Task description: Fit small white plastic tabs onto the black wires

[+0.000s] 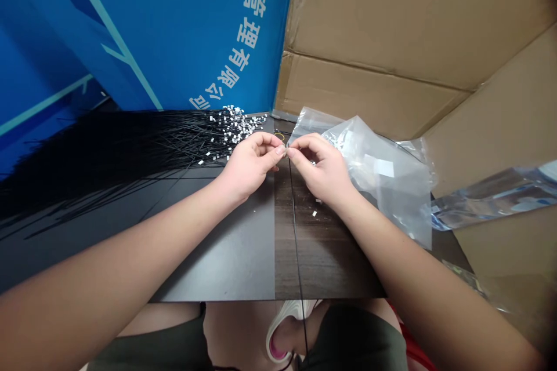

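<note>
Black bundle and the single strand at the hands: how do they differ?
The bundle lies on the table; the single strand runs from the left hand and right hand past its near edge. The bundle is a thick mass; the single strand, one thin line. White tips show at the bundle's right end; the hands hide the single strand's upper end. Both are black.

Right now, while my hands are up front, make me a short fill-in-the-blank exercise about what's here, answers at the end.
1. The bundle of thin strands lies on your ____ side.
2. The single strand running down from your left hand and right hand is coloured ____.
3. The lettered panel behind the bundle is coloured ____.
4. The tall brown wall behind the plastic bags is made of ____.

Missing words: left; black; blue; cardboard.
</note>
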`<state>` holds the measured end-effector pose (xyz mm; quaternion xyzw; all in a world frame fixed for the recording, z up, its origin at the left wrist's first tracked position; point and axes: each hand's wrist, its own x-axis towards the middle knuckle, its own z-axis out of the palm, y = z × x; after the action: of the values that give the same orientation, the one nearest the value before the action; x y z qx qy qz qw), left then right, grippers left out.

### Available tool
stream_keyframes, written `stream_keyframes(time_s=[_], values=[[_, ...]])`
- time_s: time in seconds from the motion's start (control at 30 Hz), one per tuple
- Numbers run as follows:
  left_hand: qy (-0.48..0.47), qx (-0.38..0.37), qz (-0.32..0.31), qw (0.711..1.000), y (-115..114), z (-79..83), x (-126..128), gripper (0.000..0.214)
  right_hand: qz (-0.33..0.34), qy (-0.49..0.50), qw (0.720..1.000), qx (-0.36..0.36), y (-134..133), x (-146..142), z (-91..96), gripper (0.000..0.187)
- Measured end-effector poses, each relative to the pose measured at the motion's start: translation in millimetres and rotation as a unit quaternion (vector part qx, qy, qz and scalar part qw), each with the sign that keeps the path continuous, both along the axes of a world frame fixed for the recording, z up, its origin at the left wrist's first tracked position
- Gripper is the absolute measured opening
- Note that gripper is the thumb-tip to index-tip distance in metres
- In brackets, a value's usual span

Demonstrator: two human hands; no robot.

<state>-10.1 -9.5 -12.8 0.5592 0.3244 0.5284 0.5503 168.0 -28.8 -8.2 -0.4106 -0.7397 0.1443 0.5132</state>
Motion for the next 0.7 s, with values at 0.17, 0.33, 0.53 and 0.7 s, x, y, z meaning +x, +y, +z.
stream_keyframes(time_s=[0.17,0.33,0.53,0.7], values=[[-0.003,0.008,0.001,1.0,-0.2,1.4,-0.2,0.026,0.015,-0.01,1.0,-0.006,0.0,1.6,0.9,0.007],[-0.013,-0.007,0.002,1.0,-1.8,2.1,0.2,0.027,0.022,-0.011,1.0,-0.018,-0.5,1.8,0.7,0.007],[-0.008,-0.003,0.02,1.0,-4.2,3.3,0.6,0.029,0.029,-0.016,0.999,-0.042,-0.6,1.3,0.8,0.006],[-0.001,-0.003,0.034,0.999,-5.6,4.5,1.2,0.027,0.034,-0.037,0.998,-0.026,-2.2,2.2,1.9,0.003]])
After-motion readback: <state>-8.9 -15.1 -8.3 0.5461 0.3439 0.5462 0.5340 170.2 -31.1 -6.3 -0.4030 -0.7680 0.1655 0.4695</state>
